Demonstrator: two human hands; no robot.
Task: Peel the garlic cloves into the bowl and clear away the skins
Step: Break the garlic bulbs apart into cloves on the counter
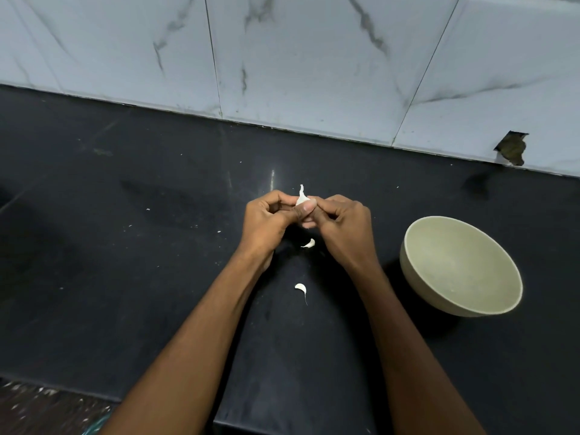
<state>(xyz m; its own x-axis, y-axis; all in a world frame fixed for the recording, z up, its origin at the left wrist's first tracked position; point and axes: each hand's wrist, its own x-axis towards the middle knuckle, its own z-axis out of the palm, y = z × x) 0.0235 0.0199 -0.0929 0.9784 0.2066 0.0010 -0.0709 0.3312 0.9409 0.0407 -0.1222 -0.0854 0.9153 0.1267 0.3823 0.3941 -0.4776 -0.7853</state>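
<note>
Small white papery-skinned garlic clove [302, 199], tail upward.
Left hand [266, 221] and right hand [340, 229]: fingers curled, both pinching it.

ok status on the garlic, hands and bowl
Left hand and right hand both pinching one garlic clove. Bowl empty, at right. Two cloves loose on counter, nothing blocking.

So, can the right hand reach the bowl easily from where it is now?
Probably yes. The bowl stands on the counter just beside the right hand, nothing between them. But both it and the left hand hold a garlic clove.
</note>
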